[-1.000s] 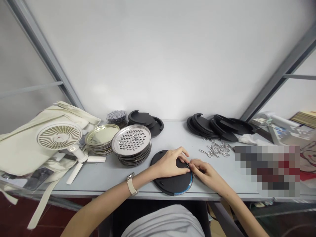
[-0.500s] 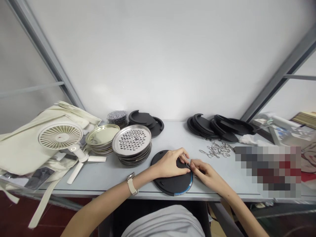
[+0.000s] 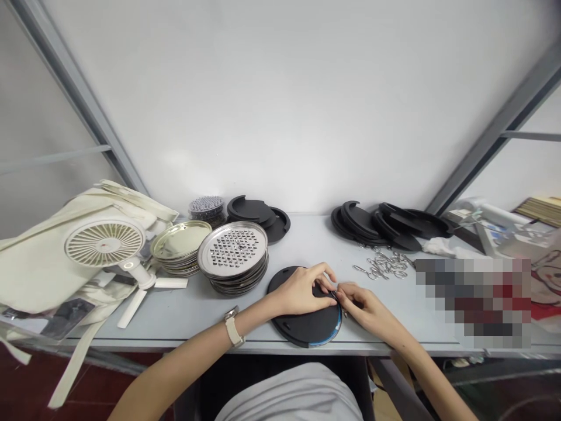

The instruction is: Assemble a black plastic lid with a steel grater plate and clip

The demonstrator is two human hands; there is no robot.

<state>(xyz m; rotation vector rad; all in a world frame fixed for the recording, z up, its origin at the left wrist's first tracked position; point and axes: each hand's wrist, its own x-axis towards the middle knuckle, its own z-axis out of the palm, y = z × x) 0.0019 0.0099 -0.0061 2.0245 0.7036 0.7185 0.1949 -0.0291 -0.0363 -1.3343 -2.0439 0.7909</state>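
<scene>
A round black disc [image 3: 302, 329] with a blue strip along its lower right rim lies flat near the table's front edge. Over its top rests my left hand [image 3: 302, 290], thumb and fingers closed around its right side. At that same edge, my right hand [image 3: 366, 307] pinches a small metal clasp [image 3: 333, 294], mostly covered by the fingertips. Both sets of fingertips nearly meet there. Beyond the right hand, a loose pile of silver clasps [image 3: 388, 264] lies on the tabletop.
To the left stand a stack of perforated metal grater discs [image 3: 234, 251], a stack of plain metal discs [image 3: 180, 242] and a white fan [image 3: 105, 242]. Black round holders [image 3: 249, 210] sit at the back, with more black holders [image 3: 362, 221] at the right. A white bag [image 3: 52, 251] lies far left.
Both hands stay at the disc's right edge, with only a slight shift of the right fingers at the clasp. The whole view has moved slightly.
</scene>
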